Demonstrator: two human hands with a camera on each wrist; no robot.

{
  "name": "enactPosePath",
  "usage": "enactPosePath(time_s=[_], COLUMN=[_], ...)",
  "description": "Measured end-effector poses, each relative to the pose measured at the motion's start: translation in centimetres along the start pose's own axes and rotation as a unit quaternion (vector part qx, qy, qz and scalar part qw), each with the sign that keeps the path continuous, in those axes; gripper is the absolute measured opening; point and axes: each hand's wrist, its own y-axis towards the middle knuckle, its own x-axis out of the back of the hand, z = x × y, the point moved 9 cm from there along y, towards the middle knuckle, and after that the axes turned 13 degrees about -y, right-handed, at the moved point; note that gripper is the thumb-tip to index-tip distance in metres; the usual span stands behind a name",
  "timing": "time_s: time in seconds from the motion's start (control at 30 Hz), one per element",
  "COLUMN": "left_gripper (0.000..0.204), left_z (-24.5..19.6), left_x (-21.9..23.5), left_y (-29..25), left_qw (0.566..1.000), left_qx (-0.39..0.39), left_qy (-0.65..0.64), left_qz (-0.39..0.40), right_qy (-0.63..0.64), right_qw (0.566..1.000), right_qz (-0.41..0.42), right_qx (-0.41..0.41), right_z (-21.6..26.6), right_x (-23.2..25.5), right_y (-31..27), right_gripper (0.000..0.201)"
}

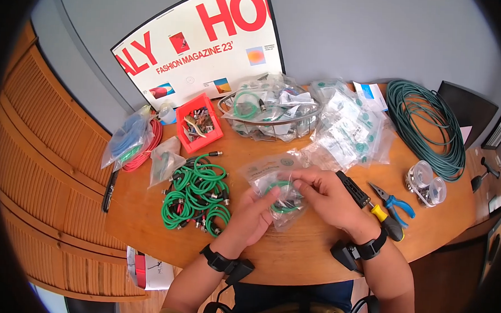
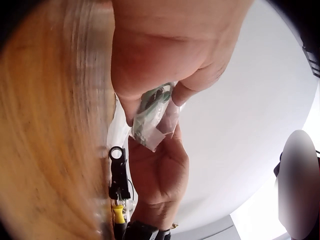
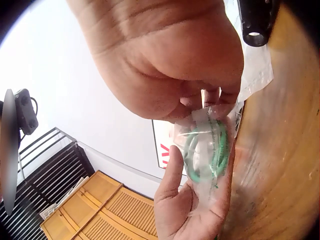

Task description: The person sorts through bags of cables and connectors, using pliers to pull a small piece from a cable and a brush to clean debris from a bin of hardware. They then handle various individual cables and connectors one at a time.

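Above the table, both hands hold a clear plastic bag point(image 1: 261, 171) with a coiled green cable point(image 3: 192, 167) inside. My left hand point(image 1: 250, 219) grips its left side, thumb across the front and fingers behind. On the other side my right hand point(image 1: 331, 200) pinches the bag's upper right part between thumb and fingers. The bag point(image 2: 150, 125) is crinkled and stretches from one hand to the other in the left wrist view. Some right fingertips are hidden behind the plastic. Left of the hands lies a heap of coiled green cables point(image 1: 190, 201) with black and metal connectors.
A wire basket point(image 1: 274, 123) of bagged parts and a pile of flat plastic bags point(image 1: 347, 124) lie behind. At left stands a red bin point(image 1: 182, 135). Right of the hands are a black tool point(image 1: 352, 189), a yellow-black screwdriver point(image 1: 392, 225), blue-handled pliers point(image 1: 396, 205) and a dark green cable coil point(image 1: 394, 123).
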Motion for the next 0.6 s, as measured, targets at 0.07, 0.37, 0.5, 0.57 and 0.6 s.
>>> enactPosePath(time_s=[0.07, 0.37, 0.5, 0.57, 0.6], left_gripper=[0.043, 0.042, 0.045, 0.052, 0.052], left_z=[0.4, -1.2, -1.3, -0.1, -0.2], left_x=[0.7, 1.4, 1.2, 1.5, 1.4], left_y=[0.4, 0.5, 0.6, 0.7, 0.7], left_qw=[0.998, 0.992, 0.992, 0.996, 0.996], left_qx=[0.027, -0.062, -0.078, -0.027, -0.034], left_qy=[-0.042, -0.101, -0.097, -0.072, -0.078], left_qz=[-0.023, -0.047, -0.019, -0.033, -0.031], right_qy=[-0.025, -0.107, -0.014, 0.034, 0.023], right_qw=[1.0, 0.992, 0.997, 0.992, 0.992], right_qz=[-0.003, -0.066, -0.068, -0.124, -0.12], right_qx=[-0.004, -0.028, -0.024, 0.009, 0.02], right_z=[0.5, 0.7, -0.4, 1.0, 1.0], right_x=[0.1, 0.8, 0.4, 1.1, 1.3], right_y=[0.1, -0.2, 0.0, 0.1, 0.1], right_gripper=[0.024, 0.038, 0.036, 0.035, 0.037])
